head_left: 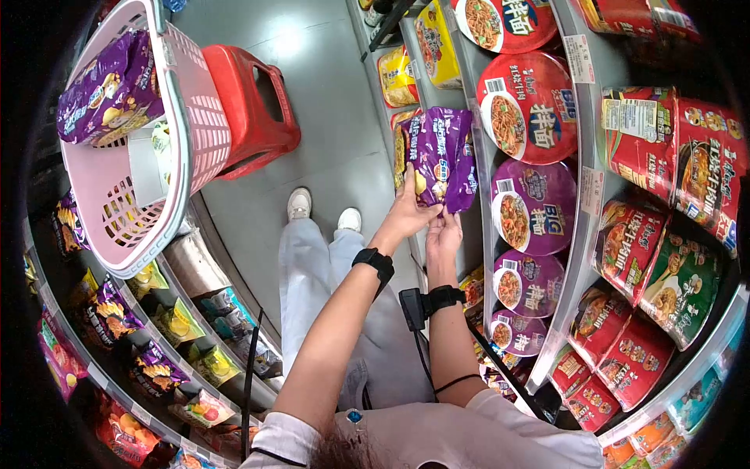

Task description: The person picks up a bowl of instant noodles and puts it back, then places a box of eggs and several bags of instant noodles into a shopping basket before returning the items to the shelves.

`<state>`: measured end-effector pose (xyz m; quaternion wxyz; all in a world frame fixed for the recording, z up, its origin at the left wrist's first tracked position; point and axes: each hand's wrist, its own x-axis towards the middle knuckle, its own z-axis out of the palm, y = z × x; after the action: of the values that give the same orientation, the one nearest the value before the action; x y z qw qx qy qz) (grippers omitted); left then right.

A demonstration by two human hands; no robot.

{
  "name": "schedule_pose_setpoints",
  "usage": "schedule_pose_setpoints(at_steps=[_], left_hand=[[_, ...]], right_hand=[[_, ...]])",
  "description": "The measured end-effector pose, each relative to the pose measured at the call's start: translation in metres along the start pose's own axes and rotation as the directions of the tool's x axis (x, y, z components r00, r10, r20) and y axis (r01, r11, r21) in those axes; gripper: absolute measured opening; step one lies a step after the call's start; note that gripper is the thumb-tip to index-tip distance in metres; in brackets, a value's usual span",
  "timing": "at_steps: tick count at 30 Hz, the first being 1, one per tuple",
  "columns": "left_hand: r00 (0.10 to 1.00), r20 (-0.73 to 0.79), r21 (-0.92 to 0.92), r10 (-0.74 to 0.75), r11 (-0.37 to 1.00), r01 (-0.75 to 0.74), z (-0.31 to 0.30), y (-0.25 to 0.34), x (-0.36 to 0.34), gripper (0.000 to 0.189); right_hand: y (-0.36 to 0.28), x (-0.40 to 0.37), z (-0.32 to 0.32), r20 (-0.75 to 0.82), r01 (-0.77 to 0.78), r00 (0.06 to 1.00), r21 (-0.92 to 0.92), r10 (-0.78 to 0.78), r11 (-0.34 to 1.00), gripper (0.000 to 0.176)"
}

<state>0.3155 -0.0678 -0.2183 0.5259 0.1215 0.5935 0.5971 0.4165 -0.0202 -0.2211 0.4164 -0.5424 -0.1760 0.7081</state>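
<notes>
A glossy purple instant noodle pack point(447, 156) is held out in front of me, beside the shelf of noodle bowls. My left hand point(405, 215) is closed on its lower left edge, fingers along the side. My right hand point(444, 233) pinches the bottom end, close to the left thumb. Below and behind the pack, partly covered by it, sit other packs on a low shelf. A similar purple pack point(113, 90) lies in the pink basket point(205, 117) at the upper left, with a white item partly visible under it.
A red plastic stool point(254, 109) stands by the basket. Red and purple noodle bowls point(530, 109) line the right shelf, with red and green noodle tubs point(672, 273) farther right. Yellow packs point(398, 76) sit on the low shelf ahead. Snack bags point(160, 367) fill the left shelves.
</notes>
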Motion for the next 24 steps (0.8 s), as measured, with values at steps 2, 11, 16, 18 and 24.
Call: schedule_pose_setpoints(at_steps=[2,11,16,18,24], left_hand=[[1.000,0.025,0.043,0.015,0.999,-0.016,0.004,0.001,-0.003,0.092],[0.961,-0.241,0.292,0.133,0.955,-0.059,0.001,-0.026,-0.016,0.097],[0.896,-0.089,-0.266,-0.435,0.877,0.400,-0.015,-0.015,0.013,0.110],[0.888,0.021,-0.417,-0.460,0.803,0.426,-0.011,-0.006,0.021,0.109],[0.975,-0.031,-0.452,-0.222,0.873,0.185,0.005,-0.010,0.030,0.101]], right_hand=[[-0.016,0.001,-0.002,-0.010,0.025,1.000,-0.047,-0.025,0.999,0.026],[-0.035,0.000,-0.012,-0.008,0.058,0.998,-0.114,-0.060,0.992,0.028],[-0.043,0.004,-0.022,0.108,0.004,0.994,-0.135,0.011,0.991,0.032],[-0.042,0.003,-0.019,0.121,0.000,0.993,-0.101,0.012,0.995,0.031],[-0.053,0.014,-0.030,0.233,-0.039,0.971,-0.095,0.060,0.995,0.030]])
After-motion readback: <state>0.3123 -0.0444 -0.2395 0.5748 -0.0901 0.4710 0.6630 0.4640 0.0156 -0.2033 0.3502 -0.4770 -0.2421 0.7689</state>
